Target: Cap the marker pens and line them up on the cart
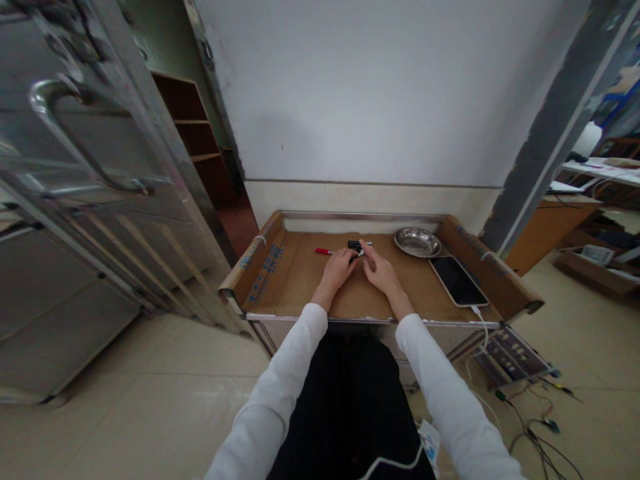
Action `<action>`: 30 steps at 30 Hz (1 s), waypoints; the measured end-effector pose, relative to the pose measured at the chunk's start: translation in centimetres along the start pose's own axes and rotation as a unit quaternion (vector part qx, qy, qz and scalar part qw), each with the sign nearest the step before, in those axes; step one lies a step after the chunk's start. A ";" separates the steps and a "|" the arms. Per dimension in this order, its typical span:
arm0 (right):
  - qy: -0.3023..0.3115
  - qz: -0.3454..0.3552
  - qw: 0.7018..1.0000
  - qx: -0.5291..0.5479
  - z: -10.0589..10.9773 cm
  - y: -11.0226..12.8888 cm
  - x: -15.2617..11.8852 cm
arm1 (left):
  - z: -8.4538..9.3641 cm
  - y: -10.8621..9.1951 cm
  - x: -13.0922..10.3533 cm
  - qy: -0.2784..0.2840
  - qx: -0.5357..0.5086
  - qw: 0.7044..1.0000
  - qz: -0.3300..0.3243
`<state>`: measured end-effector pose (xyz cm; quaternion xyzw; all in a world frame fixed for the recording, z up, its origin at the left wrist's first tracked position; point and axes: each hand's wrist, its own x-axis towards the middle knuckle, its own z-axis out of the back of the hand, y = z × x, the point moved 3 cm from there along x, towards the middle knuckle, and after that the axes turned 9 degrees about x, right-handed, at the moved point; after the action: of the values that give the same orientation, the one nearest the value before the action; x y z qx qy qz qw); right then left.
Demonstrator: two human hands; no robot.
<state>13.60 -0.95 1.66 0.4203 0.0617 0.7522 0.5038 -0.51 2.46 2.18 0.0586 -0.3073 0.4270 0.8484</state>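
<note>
Black markers (355, 245) lie between red pen (323, 251) and metal bowl (418, 243).

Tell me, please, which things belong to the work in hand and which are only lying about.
Seemingly in the work:
dark pen-like items, at the left hand and right hand
red pen-like item, nearby

Seemingly only lying about:
metal dish, untouched
phone, untouched
white cable, plugged into the phone
</note>
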 end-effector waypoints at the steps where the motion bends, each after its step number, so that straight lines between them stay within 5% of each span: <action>1: 0.000 0.004 1.000 0.007 -0.1 0.1 0.0 | 0.1 0.1 0.0 -0.012 0.010 1.000 0.021; 8: -0.019 -0.010 0.999 -0.029 -1.1 -1.7 0.3 | -0.2 1.4 -0.9 -0.090 0.099 0.971 0.199; 11: -0.021 -0.029 0.997 -0.071 -1.5 -2.8 0.2 | -0.8 2.1 -1.2 -0.076 0.111 0.961 0.243; 18: -0.031 -0.070 0.990 -0.122 -1.9 -3.4 0.0 | -1.3 2.3 -1.2 -0.066 0.090 0.973 0.200; 30: -0.022 -0.070 0.989 -0.127 -1.7 -3.1 0.0 | -1.5 2.5 -1.0 -0.079 0.055 0.972 0.216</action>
<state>14.58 1.10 -1.07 0.3634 -0.0163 0.7077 0.6056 -2.14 3.86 -0.03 0.0704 -0.3549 0.6107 0.7044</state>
